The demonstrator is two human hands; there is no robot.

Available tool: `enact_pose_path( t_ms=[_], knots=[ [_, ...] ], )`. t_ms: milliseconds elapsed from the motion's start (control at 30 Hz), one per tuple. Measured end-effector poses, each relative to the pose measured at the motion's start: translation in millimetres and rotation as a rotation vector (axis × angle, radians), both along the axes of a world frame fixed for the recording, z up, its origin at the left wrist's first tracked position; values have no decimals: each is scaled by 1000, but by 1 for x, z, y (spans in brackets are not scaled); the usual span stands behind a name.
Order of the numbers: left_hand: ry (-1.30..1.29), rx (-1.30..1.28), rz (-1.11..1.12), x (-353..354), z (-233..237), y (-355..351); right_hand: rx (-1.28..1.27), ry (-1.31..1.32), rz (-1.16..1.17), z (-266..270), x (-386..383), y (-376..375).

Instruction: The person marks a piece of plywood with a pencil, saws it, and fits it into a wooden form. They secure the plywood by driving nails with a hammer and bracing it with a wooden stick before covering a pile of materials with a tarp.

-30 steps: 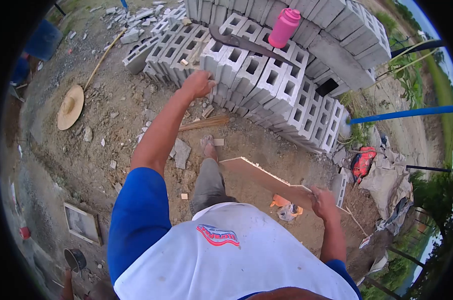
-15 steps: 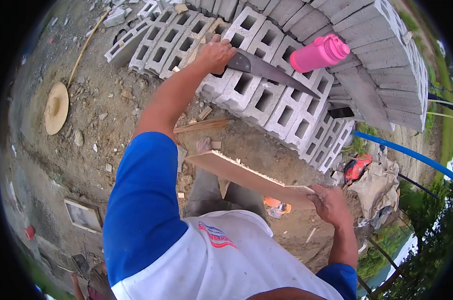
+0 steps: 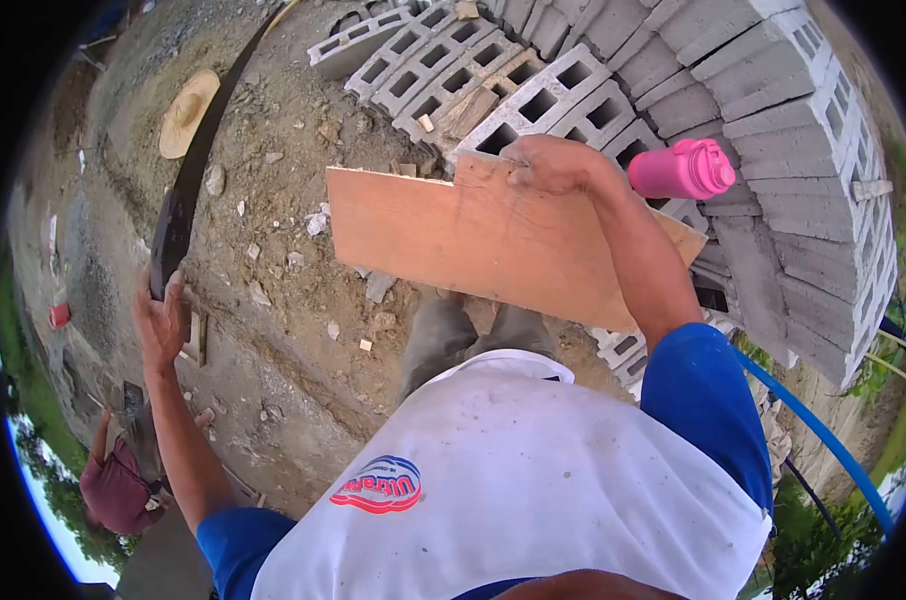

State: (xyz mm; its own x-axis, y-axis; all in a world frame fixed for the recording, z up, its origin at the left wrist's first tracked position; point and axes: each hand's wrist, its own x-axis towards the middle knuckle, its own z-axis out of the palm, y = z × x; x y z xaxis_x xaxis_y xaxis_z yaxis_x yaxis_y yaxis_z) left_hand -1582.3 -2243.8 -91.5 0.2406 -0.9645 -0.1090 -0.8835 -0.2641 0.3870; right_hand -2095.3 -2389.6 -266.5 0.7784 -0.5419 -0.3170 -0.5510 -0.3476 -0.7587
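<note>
My left hand (image 3: 163,318), out at the left, is closed around the dark handle end of a handsaw (image 3: 198,165). Its long blade points away from me, over the dirt and past the straw hat. My right hand (image 3: 545,165) grips the upper edge of a thin plywood board (image 3: 473,240), beside a step in that edge. The board's broad brown face is turned up towards me, and it hangs above my legs and partly covers the concrete blocks. A pink bottle (image 3: 681,170) lies on the blocks just right of my right hand.
Hollow concrete blocks (image 3: 538,105) lie in rows ahead, with a taller stack (image 3: 788,200) at the right. A straw hat (image 3: 189,113) rests on stony ground. A blue pipe (image 3: 823,430) runs at the right. Another person (image 3: 123,480) is at the lower left.
My left hand has carried the saw from the blocks out to the left. My right hand has brought the board up and forward, turning its broad face towards me. The view has shifted.
</note>
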Motion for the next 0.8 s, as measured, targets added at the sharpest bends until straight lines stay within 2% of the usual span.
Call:
enact_pose_path(
  t_ms=[33,67,100,133,167,233,333,367,467,567,700,800],
  knots=[
    [80,12,156,-4,6,24,-3,93,60,-32,17,-28],
    [122,-65,158,-13,2,45,-51,102,99,-81,29,-52],
    [163,-140,158,-27,-9,64,-123,334,193,-112,46,-72],
    [280,-180,206,-52,-22,78,-220,389,118,-136,55,-74],
    [258,-84,259,-68,-33,93,-309,446,40,-159,65,-77],
    [346,19,387,-119,-65,108,-503,186,-455,-192,58,-70],
    [475,123,333,-165,-111,112,-509,374,-519,-180,70,-41],
    [472,131,278,-174,-123,109,-553,262,-624,-198,74,-32],
    [430,15,81,-195,-143,89,-626,219,-751,-180,93,-17],
    [466,217,83,-202,-147,61,-674,307,-753,-179,107,-20],
    [457,189,30,-203,-161,41,-791,310,-650,-190,117,-27],
    [442,210,25,-206,-166,40,-641,358,-680,-183,122,-32]
  ],
)
